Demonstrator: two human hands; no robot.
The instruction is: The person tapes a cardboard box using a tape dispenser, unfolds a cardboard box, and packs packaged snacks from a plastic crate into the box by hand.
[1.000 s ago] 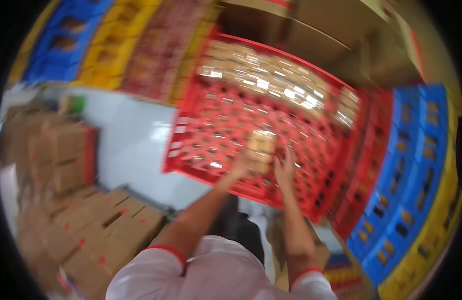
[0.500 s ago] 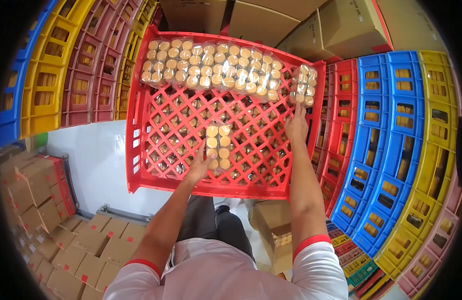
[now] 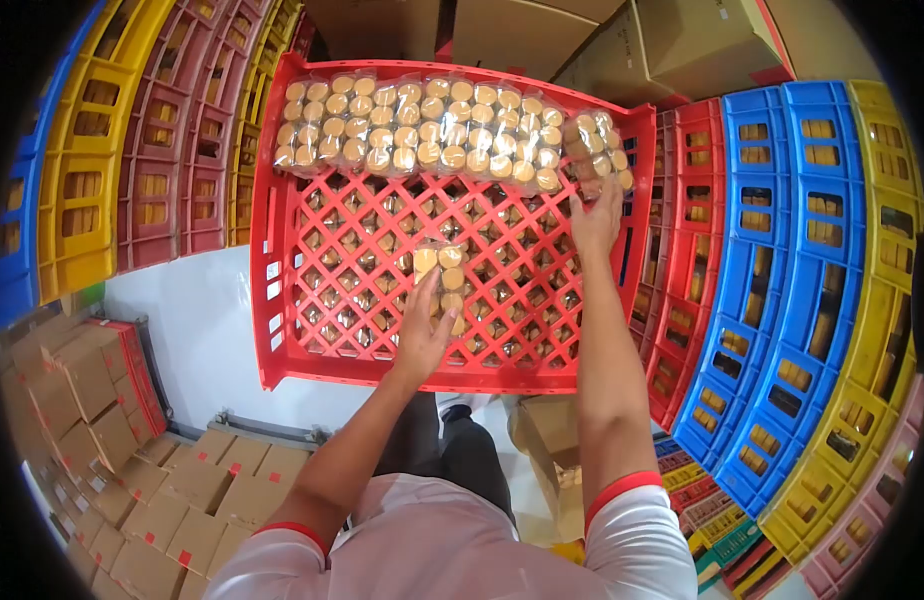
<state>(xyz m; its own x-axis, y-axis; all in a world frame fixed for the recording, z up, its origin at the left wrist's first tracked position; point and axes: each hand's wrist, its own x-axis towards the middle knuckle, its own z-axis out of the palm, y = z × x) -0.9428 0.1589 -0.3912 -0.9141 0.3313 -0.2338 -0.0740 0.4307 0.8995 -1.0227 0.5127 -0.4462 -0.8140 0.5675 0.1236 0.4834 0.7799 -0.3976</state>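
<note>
A red plastic crate (image 3: 412,380) with a lattice surface lies before me. Clear packs of round biscuits (image 3: 432,125) stand side by side along its far edge. My right hand (image 3: 597,220) has its fingers and thumb at the near end of a tilted biscuit pack (image 3: 592,145) at the row's right end; part of that grip is hidden. Over a single biscuit pack (image 3: 450,265) on the middle of the lattice lies my left hand (image 3: 422,335), its fingers stretched and apart, covering the pack's left side and lower part.
More biscuit packs show below the lattice. Stacked blue crates (image 3: 752,250) and yellow crates (image 3: 872,300) rise on the right, with another yellow crate (image 3: 92,150) among those on the left. Cardboard boxes (image 3: 682,50) stand behind; more cartons (image 3: 182,500) sit at lower left.
The right-end pack has shifted left against the row and tilted, with my right hand at its near end. My left hand has moved from the middle pack's left edge onto its top.
</note>
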